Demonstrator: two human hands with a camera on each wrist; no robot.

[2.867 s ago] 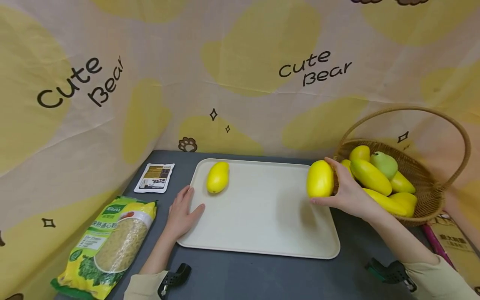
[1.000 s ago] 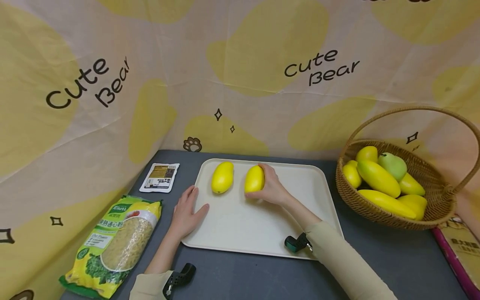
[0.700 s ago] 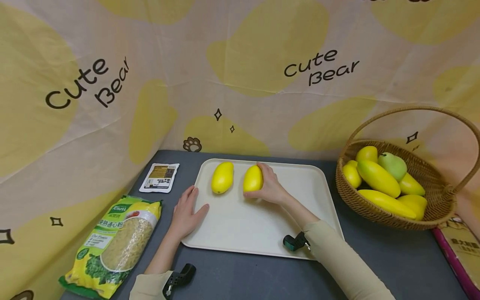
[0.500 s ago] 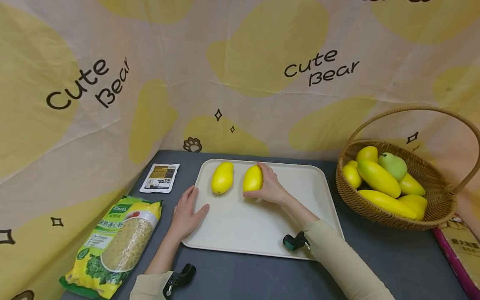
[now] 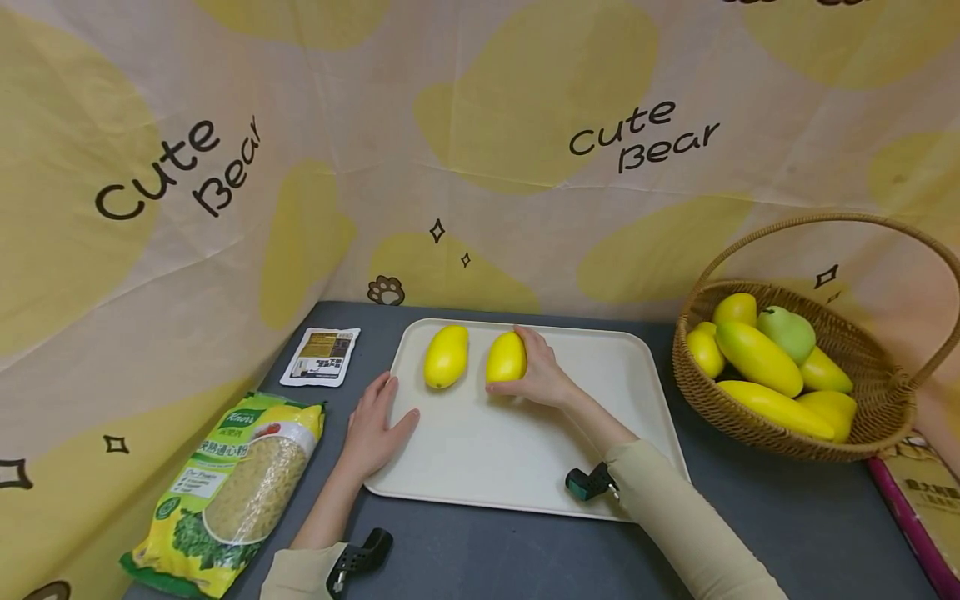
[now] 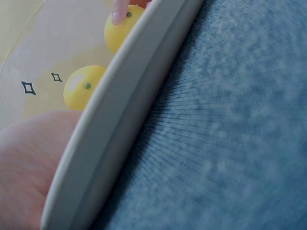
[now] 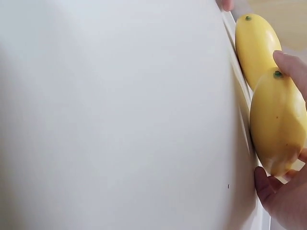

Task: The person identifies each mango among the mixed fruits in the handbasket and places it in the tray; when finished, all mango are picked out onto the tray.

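On the cream tray [image 5: 480, 458], my right hand [image 5: 546, 375] holds a yellow mango [image 5: 504, 358], thumb at its near end and fingers at the far side. A second yellow mango [image 5: 446, 357] lies to its left on the tray, apart from the held one. In the right wrist view the thumb and fingers curl round the held mango [image 7: 276, 120], which partly covers the other mango [image 7: 255, 45]. My left hand [image 5: 375, 429] rests at the tray's left edge, fingers along the rim and thumb extended over the inside.
A wicker basket [image 5: 738, 423] with several mangoes and a green pear [image 5: 787, 333] stands on the right. A Knorr pasta bag [image 5: 232, 492] and a small white packet [image 5: 321, 357] lie on the left. A package with a purple edge [image 5: 915, 517] lies at far right.
Since the earliest frame, my right hand has carried the mango left from beside the basket onto the tray, near the other mango. Over the last half second hardly anything moves; the left hand stays put.
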